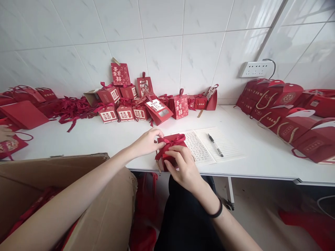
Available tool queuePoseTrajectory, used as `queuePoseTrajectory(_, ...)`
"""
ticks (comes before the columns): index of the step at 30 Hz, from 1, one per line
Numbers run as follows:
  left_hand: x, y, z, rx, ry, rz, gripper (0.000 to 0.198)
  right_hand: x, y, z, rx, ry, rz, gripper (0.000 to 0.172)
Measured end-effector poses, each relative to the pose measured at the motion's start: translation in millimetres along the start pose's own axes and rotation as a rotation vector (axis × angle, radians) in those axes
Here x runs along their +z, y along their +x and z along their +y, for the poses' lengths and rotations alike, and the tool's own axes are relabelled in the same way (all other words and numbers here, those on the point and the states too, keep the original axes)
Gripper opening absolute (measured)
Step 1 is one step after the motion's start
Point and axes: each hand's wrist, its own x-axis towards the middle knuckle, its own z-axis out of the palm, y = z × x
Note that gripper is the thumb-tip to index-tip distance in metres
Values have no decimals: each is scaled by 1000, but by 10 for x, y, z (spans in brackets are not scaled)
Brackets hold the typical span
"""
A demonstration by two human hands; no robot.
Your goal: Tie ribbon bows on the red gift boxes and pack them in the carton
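Observation:
A small red gift box stands at the table's front edge, with a dark red ribbon tied in a bow on top. Twisted gold cord hangs at its sides. My left hand is at the bow's left side, its thumb and finger closed on the ribbon. From the front right, my right hand bends its fingers over the ribbon and the front of the box. Partly under the box lies an open notebook with handwriting, and a pen rests on it.
Decorated red boxes and loose ribbons line the wall. Rows of red bags with handles stand at right. A cardboard box sits front left. Another person's hand shows at far left, near a red bag.

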Motion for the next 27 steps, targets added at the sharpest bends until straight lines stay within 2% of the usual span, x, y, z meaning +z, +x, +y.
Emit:
queuePoseTrajectory(2, -2, -4, -4, -15, -27, -9, 18, 10, 18, -8, -14, -30, -63, 30)
queuePoseTrajectory(4, -5, -10, -4, -47, -45, -14, 18, 25, 24, -8, -27, -50, -108, 33)
queuePoseTrajectory(8, -13, -36, 17, -119, -56, -23, 17, 35, -12, 27, -41, -36, -37, 18)
queuePoseTrajectory(10, -16, -50, 33, -142, -49, -24, 20, 24, -37, 50, -45, -1, 10, 17)
queuePoseTrajectory(14, -34, -19, 93, -76, -14, -22, 36, 1, -46, 66, -14, 47, 28, 17)
queuePoseTrajectory(16, -56, 49, 147, -14, 95, -26, 34, 4, -28, 57, 1, 38, 11, 20)
queuePoseTrajectory(18, -77, 139, 208, 20, 219, -93, 24, 17, -6, 44, -3, 21, -19, 24)
queuePoseTrajectory(20, -82, 216, 255, 11, 298, -211, 17, 32, 9, 33, -6, -1, -49, 21)
queuePoseTrajectory(22, -59, 253, 267, 4, 343, -252, 17, 41, 12, 22, 17, -23, -58, 15)
queuePoseTrajectory(27, 52, 185, 158, 78, 241, -124, 13, 52, 7, -10, 106, -36, -50, 8)
